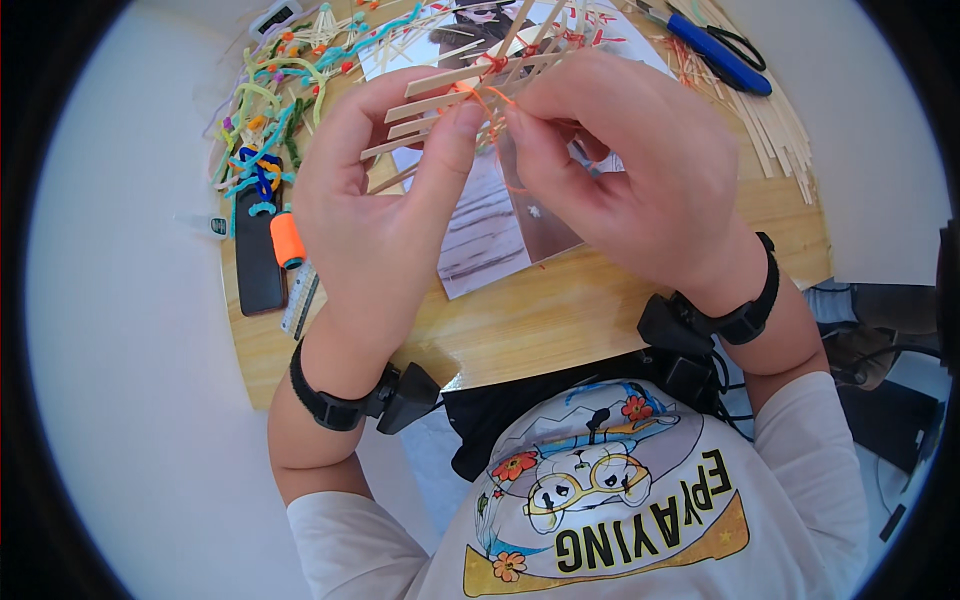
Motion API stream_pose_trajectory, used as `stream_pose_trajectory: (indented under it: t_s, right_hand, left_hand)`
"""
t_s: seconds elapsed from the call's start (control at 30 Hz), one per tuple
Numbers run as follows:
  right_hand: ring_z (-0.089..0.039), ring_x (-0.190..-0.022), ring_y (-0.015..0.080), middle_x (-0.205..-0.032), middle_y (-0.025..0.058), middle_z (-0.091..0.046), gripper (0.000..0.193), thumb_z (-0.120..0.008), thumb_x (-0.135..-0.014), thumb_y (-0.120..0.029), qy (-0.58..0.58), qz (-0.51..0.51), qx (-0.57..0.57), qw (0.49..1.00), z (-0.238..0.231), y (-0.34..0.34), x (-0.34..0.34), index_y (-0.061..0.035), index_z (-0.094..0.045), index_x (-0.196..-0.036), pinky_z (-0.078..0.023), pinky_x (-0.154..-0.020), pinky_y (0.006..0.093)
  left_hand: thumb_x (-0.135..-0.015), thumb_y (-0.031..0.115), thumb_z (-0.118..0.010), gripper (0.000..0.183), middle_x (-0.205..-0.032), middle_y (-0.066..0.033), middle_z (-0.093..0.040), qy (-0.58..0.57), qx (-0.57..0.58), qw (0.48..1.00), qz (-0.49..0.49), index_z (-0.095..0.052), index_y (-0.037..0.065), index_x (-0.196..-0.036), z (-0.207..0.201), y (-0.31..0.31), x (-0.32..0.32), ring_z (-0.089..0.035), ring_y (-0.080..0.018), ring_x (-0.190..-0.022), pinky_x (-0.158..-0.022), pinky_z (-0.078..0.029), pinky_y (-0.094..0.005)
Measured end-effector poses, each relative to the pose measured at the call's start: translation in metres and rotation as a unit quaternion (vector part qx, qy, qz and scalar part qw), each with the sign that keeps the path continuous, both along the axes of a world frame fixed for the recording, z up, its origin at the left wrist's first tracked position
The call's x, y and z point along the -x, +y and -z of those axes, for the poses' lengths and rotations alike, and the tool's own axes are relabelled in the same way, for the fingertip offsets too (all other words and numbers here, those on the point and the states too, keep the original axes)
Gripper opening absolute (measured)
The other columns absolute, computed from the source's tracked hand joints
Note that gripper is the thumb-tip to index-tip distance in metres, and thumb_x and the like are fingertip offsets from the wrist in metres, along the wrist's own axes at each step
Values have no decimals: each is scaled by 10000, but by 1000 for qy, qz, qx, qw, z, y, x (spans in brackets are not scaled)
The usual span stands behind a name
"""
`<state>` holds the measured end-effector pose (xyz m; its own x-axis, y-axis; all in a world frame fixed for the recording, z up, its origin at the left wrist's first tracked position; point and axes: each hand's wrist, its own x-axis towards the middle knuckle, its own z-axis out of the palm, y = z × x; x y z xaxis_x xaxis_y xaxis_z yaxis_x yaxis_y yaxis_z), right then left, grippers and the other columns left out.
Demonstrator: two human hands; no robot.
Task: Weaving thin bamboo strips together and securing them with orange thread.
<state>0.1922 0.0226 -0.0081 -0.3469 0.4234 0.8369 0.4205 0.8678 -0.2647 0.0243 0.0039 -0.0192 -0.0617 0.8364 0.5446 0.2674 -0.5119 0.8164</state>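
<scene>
A lattice of thin wooden sticks (430, 103), bound at its crossings with orange thread, is held up above the table. My left hand (385, 190) grips it, thumb in front and fingers behind the sticks. Between the thumb and forefinger of my right hand (640, 160) an orange thread (497, 94) is pinched, running to the sticks near my left thumb. The lattice's far part is partly hidden behind my right hand. Under both hands lies a printed picture sheet (490, 235).
On the left lie tangled coloured pipe cleaners (270, 110), a dark phone (260, 255), an orange thread spool (287, 240) and a ruler (300, 300). Blue-handled pliers (722, 58), black-handled scissors (742, 45) and loose wooden sticks (765, 130) are at the right of the wooden table (540, 325).
</scene>
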Motion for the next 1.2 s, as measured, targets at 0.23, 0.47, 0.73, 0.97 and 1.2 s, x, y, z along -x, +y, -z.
stream_pose_trajectory:
  t_s: [0.23,0.47,0.73,0.97,1.2]
  right_hand:
    - [-497,-494,116,-650,32,-565,86,-669,-753,12,0,3,-16,1000,0,0,1,-30,-602,-786,-385,-448,221]
    - [-511,-494,113,-645,19,-563,79,-668,-762,-3,-6,13,-8,1000,0,0,1,-35,-597,-776,-399,-454,219]
    - [-532,-505,94,-643,16,-568,57,-657,-794,-29,-12,18,67,998,-1,-3,1,-37,-600,-786,-421,-468,212]
    - [-540,-508,85,-629,5,-575,58,-656,-796,-32,-14,11,89,996,-1,-5,0,-46,-602,-785,-423,-464,206]
    - [-535,-500,75,-617,-3,-567,85,-657,-791,-28,-8,18,111,994,-2,-8,1,-44,-581,-759,-417,-453,199]
  left_hand:
    - [-814,66,-706,222,-896,-44,-653,12,-17,1000,-3,-625,-6,-1008,1,0,0,-604,-87,-776,-699,-481,-220]
    - [-799,55,-713,199,-888,-40,-652,20,-32,999,-10,-640,10,-979,2,1,-2,-612,-93,-773,-702,-485,-223]
    - [-787,64,-719,195,-881,-40,-651,29,-41,999,-20,-650,21,-964,3,0,-3,-615,-105,-780,-724,-488,-233]
    - [-788,63,-717,198,-889,-42,-652,31,-33,999,-20,-650,18,-970,3,1,-3,-615,-108,-783,-725,-489,-236]
    - [-790,49,-714,194,-897,-43,-649,27,-44,999,-14,-646,14,-968,3,1,-2,-619,-106,-790,-727,-492,-233]
